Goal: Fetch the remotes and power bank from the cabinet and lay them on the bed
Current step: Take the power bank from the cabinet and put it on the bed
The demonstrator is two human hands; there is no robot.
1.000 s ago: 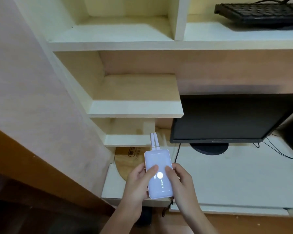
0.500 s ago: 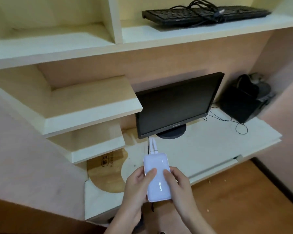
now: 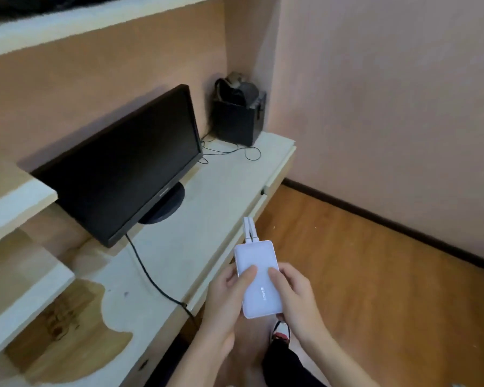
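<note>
A white power bank (image 3: 259, 277) with a short white cable loop at its far end is held in front of me, over the desk's front edge and the floor. My left hand (image 3: 225, 300) grips its left side with the thumb on top. My right hand (image 3: 296, 296) grips its right side, thumb also on top. No remotes and no bed are in view. The cabinet shelves (image 3: 17, 196) show only at the left edge.
A black monitor (image 3: 120, 171) stands on the pale desk (image 3: 207, 191), its cable running off the front edge. A black speaker box (image 3: 239, 118) sits in the far corner. Pink wall to the right, wooden floor (image 3: 375, 289) below.
The view has swung to the right, away from the shelves toward the wall and floor. Both hands still hold the power bank, now past the desk's front edge.
</note>
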